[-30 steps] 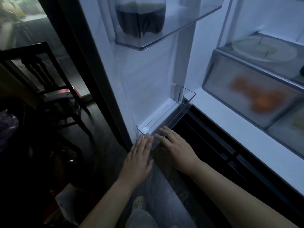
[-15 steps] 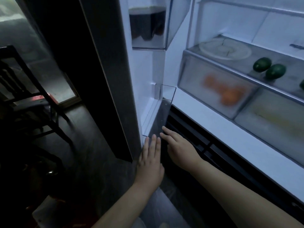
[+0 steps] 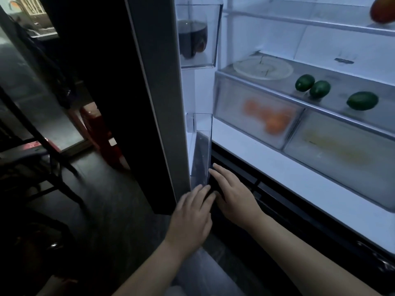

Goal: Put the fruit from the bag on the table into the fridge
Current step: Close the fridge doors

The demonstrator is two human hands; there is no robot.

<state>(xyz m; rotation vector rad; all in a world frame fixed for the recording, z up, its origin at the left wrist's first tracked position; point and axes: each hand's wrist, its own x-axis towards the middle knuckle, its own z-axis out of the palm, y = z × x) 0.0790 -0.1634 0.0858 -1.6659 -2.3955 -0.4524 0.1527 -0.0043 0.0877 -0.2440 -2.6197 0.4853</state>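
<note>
My left hand (image 3: 190, 218) and right hand (image 3: 233, 199) lay at the door bin's (image 3: 203, 150) near end; three fruits (image 3: 320, 89) sat toward the shelf's (image 3: 267, 91) right edge.

Orange fruit (image 3: 275, 124) blurred (thru frosted drawer (image 3: 229, 92)).

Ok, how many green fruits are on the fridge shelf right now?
3 green fruits: one and another close together; the third apart to their right. Others may be hidden past the frame edge.

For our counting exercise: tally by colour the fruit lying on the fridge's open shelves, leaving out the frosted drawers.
green fruit: 3
red-orange fruit: 1
Total: 4
</note>
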